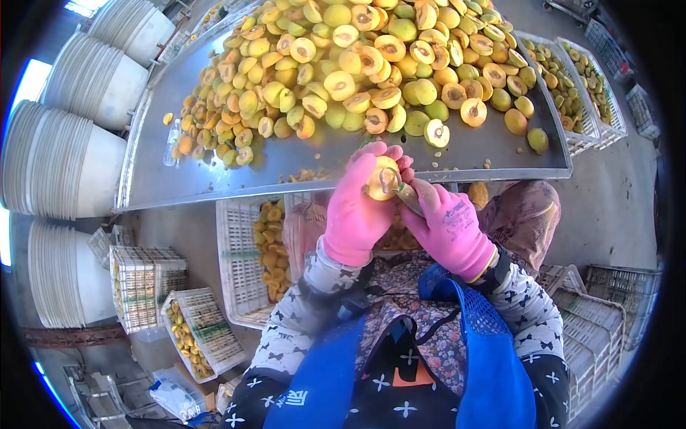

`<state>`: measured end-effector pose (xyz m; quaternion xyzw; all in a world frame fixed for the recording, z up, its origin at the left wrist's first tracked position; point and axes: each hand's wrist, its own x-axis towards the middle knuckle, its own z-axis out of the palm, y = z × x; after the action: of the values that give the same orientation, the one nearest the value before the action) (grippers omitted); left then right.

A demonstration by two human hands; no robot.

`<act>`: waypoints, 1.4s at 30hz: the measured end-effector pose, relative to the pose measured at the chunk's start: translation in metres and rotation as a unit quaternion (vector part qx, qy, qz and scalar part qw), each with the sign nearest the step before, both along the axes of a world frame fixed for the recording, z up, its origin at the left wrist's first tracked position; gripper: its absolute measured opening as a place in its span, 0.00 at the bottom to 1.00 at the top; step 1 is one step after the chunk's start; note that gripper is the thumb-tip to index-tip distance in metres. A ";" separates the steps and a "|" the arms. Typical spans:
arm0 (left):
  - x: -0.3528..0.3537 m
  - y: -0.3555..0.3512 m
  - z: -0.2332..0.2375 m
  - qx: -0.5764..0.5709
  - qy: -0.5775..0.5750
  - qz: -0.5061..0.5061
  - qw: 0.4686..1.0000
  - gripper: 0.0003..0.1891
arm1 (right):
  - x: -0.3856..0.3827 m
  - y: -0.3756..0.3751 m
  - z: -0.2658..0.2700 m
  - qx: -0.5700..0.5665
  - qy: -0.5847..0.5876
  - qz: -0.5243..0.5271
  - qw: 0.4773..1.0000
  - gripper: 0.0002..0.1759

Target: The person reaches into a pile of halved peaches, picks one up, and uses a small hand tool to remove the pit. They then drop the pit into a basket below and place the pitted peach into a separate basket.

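In front of my body, my left hand [361,207], in a pink glove, is closed around a yellow peach half [384,179] with its cut face turned up. My right hand [451,225], gloved too, grips the handle of a pitting tool [409,194]. Its curved metal loop lies against the peach's middle, around where the stone sits. How deep the loop goes I cannot make out. Just beyond my hands is a large heap of halved peaches [339,86] on a metal table [500,146].
A clear plastic bottle [171,143] lies on the table's left side. Below the table edge, a white crate [239,250] holds peach pieces. More crates [582,86] stand right of the table. Stacked white tubs [53,161] line the left side.
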<state>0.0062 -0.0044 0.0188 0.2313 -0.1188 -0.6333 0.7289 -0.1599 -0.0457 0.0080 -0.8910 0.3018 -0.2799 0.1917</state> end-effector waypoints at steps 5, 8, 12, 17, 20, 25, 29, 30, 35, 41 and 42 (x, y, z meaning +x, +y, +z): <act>-0.017 0.003 0.002 0.017 -0.051 0.077 0.996 0.14 | 0.006 0.001 -0.006 0.039 0.075 0.007 0.996 0.17; -0.019 0.005 0.002 0.015 -0.117 0.108 0.987 0.14 | 0.016 0.010 -0.004 0.137 0.046 0.023 0.989 0.15; -0.017 0.004 0.007 0.023 -0.143 0.111 0.983 0.13 | 0.019 0.017 -0.015 0.188 -0.124 0.083 0.971 0.16; 0.001 0.002 0.023 0.064 -0.389 0.044 0.918 0.13 | 0.012 0.008 -0.007 0.251 -0.127 0.145 0.949 0.16; -0.009 -0.002 0.017 0.099 -0.345 0.121 0.925 0.26 | 0.016 0.017 0.008 0.496 -0.148 0.141 0.844 0.13; -0.004 0.001 0.023 0.048 -0.409 0.058 0.910 0.26 | 0.004 0.008 0.031 0.720 -0.135 0.191 0.653 0.08; 0.007 -0.001 0.034 0.002 -0.464 0.002 0.886 0.27 | 0.001 0.003 0.036 0.716 -0.109 0.208 0.657 0.08; 0.002 -0.003 0.029 0.054 -0.463 0.023 0.884 0.28 | 0.003 0.005 0.033 0.707 -0.108 0.195 0.671 0.08; 0.002 0.001 0.023 0.102 -0.353 -0.022 0.930 0.29 | 0.003 0.006 0.029 0.717 -0.100 0.183 0.665 0.11; 0.003 0.002 0.001 0.055 -0.409 -0.007 0.911 0.28 | 0.000 0.011 -0.009 0.432 -0.018 0.158 0.888 0.10; 0.001 0.007 0.002 0.055 -0.386 -0.007 0.921 0.27 | -0.001 0.011 -0.011 0.385 -0.009 0.152 0.910 0.11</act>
<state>0.0072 0.0031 0.0206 0.4966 -0.3575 -0.5059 0.6080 -0.1608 -0.0349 -0.0026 -0.7801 0.2457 -0.1178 0.5632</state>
